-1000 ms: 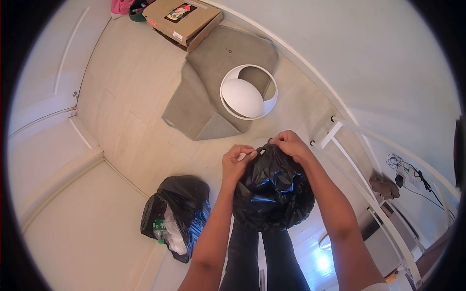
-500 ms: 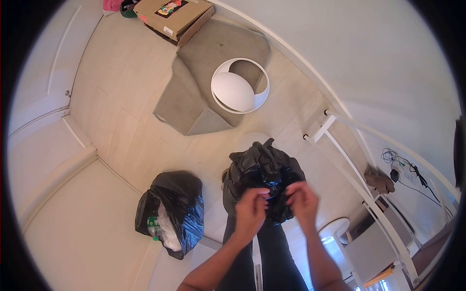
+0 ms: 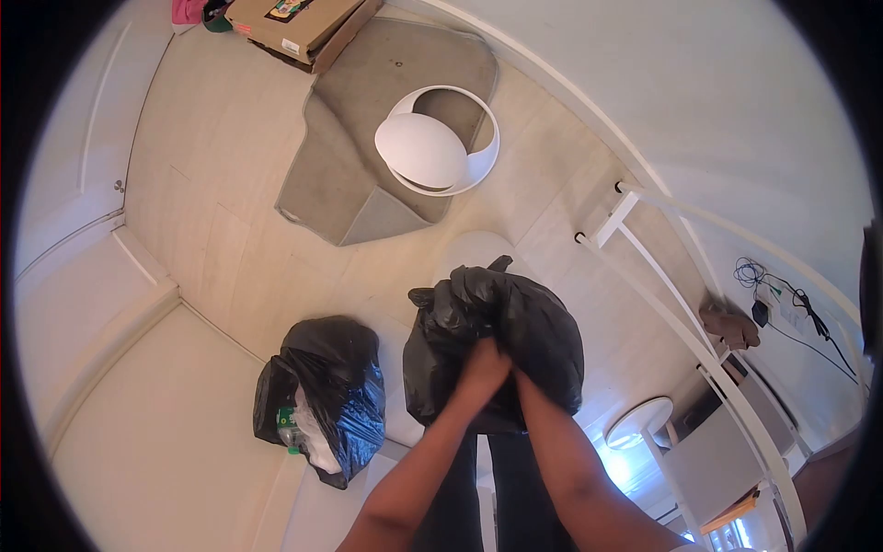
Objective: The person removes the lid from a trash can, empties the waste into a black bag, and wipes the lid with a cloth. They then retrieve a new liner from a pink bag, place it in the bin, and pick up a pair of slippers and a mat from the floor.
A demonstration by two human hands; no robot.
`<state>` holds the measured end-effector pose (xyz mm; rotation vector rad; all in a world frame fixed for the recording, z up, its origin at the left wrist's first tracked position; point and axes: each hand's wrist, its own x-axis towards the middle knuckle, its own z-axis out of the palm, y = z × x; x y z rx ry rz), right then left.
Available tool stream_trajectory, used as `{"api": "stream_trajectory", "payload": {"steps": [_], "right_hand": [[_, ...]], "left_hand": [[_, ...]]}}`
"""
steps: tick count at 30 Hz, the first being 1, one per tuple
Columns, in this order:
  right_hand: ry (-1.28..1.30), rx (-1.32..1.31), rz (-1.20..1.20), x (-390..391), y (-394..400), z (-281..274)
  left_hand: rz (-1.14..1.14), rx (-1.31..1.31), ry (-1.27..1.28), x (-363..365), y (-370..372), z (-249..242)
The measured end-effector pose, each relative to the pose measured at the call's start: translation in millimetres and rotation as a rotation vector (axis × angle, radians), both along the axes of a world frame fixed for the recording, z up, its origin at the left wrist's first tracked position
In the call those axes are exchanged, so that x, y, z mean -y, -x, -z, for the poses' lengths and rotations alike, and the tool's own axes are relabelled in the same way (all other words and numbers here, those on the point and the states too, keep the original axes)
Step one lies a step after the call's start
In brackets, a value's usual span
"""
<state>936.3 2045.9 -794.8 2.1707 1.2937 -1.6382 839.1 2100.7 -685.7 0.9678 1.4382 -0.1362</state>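
Observation:
A black plastic bag (image 3: 543,340) bulges in front of my legs at the centre, over a white round bin whose edge shows behind it. My left hand (image 3: 486,363) reaches into the bag's folds, its fingers hidden by the plastic. My right hand is sunk in the bag beside it, and only the forearm and wrist show. What either hand grips inside cannot be seen. On the floor to the left stands a second black bag (image 3: 331,350), its opening showing a green-labelled bottle (image 3: 287,423) and white material (image 3: 315,440).
A white ring-shaped lid (image 3: 423,152) lies on a folded grey mat (image 3: 336,175). Beyond are a cardboard box (image 3: 294,32) and a pink item (image 3: 188,11). A white metal frame (image 3: 644,276), cables (image 3: 800,313) and a round white stool (image 3: 639,423) are at the right.
Both hands have moved from the near folds of the bag in among its plastic. The bag looks fuller and wider. The floor items have shifted slightly up and left in view.

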Motion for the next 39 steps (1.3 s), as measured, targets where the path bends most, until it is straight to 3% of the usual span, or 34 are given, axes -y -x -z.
{"api": "stream_trajectory", "payload": {"steps": [3,7,8,10,11,12,13,14,15,16,18,20,21,27,31,33,37,39], "right_hand": [[-0.11,-0.147,0.067,1,6,-63],[-0.122,-0.374,0.148,-14,-3,-163],[-0.096,-0.41,0.157,-19,-9,-191],[-0.259,-0.405,0.021,-35,-22,-245],[-0.137,-0.435,0.248,-35,-35,-261],[-0.012,-0.46,0.474,-34,-49,-268],[-0.355,-0.534,0.757,-30,-58,-262],[-0.382,-0.07,0.624,-50,-61,-264],[-0.346,-0.088,0.579,-52,-71,-249],[-0.211,-0.155,0.689,-44,-75,-228],[-0.079,-0.229,0.793,-36,-74,-194],[0.145,-0.681,1.196,-35,-72,-172],[0.146,-0.676,1.196,-33,-73,-160],[0.151,-0.902,1.088,-26,-76,-88],[0.153,-0.911,1.048,-17,-78,-36],[0.154,-0.886,1.045,-5,-79,-15],[0.065,-0.722,1.054,22,-103,6],[0.002,-0.521,1.107,23,-115,-26]], "left_hand": [[-0.2,0.067,-0.266,12,6,-71],[-0.207,0.106,-0.262,12,26,-126],[-0.231,0.217,-0.312,12,31,-133],[-0.254,0.33,-0.363,13,41,-153],[-0.425,0.45,-0.235,15,46,-168],[-0.596,0.568,-0.104,15,50,-174],[-0.599,0.57,-0.1,16,54,-171],[-0.776,0.259,-0.289,17,57,-164],[-0.933,-0.065,-0.48,18,62,-155],[-0.932,-0.064,-0.484,23,68,-135],[-1.471,0.242,0.149,38,82,-80],[-1.494,0.356,0.283,37,91,-49],[-1.511,0.465,0.429,38,94,-37],[-1.392,0.426,0.544,39,100,5],[-1.378,0.549,0.508,50,107,61],[-1.041,0.418,0.074,47,106,74],[-0.838,0.328,0.041,44,115,73],[-0.704,0.277,-0.001,30,121,73]]}}
